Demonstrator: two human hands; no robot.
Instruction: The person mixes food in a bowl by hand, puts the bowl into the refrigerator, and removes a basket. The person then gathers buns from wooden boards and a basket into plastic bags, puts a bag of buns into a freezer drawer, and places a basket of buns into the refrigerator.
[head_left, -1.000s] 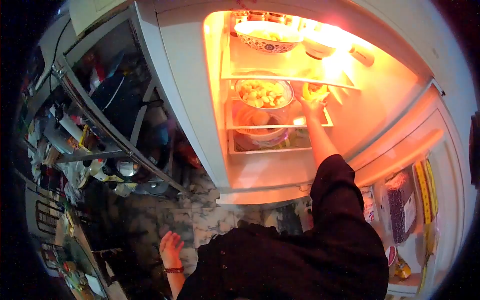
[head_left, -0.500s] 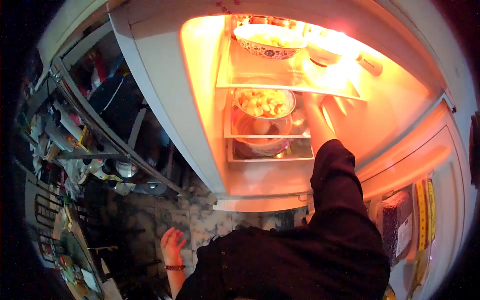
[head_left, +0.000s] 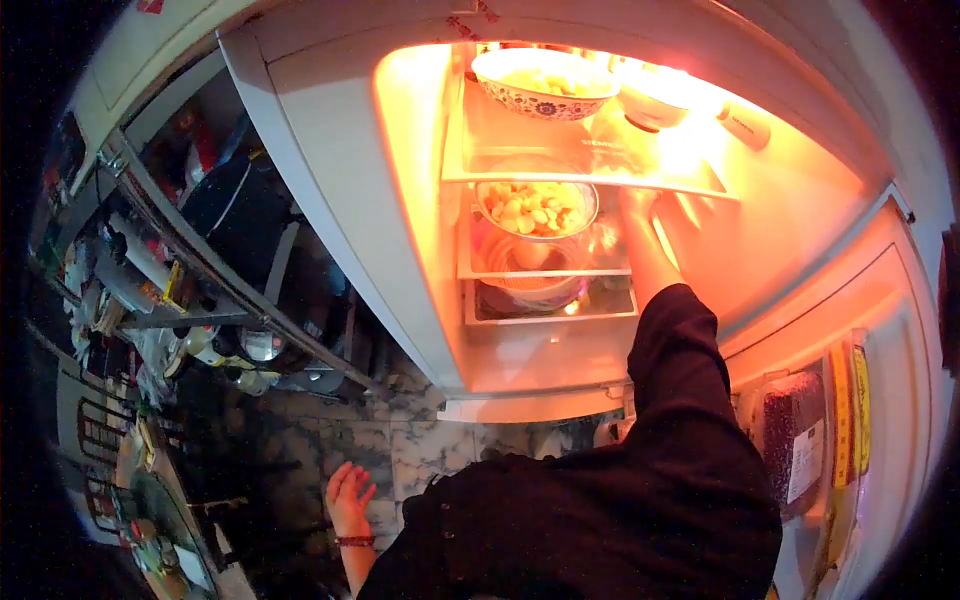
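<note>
My right arm reaches into the lit fridge, under the upper glass shelf [head_left: 590, 178]. At its end my right hand [head_left: 640, 208] is by the right inner wall; its fingers are hidden behind the shelf edge and the glare. Left of that wrist stands a bowl of pale, rounded pieces [head_left: 532, 210] on the middle shelf, above a basket-like container [head_left: 520, 257] holding a roundish thing. My left hand [head_left: 349, 498], with a beaded bracelet [head_left: 354, 541] at the wrist, hangs over the floor, fingers apart and holding nothing.
A floral bowl [head_left: 545, 98] with pale food and another bowl [head_left: 655, 105] stand on the upper shelf. The open fridge door [head_left: 880, 330] on the right holds a dark package with a white label [head_left: 793, 440]. A cluttered rack [head_left: 215, 235] stands at left.
The view has shifted slightly, so the fridge and shelves sit a little lower and further right. Both hands keep nearly the same positions.
</note>
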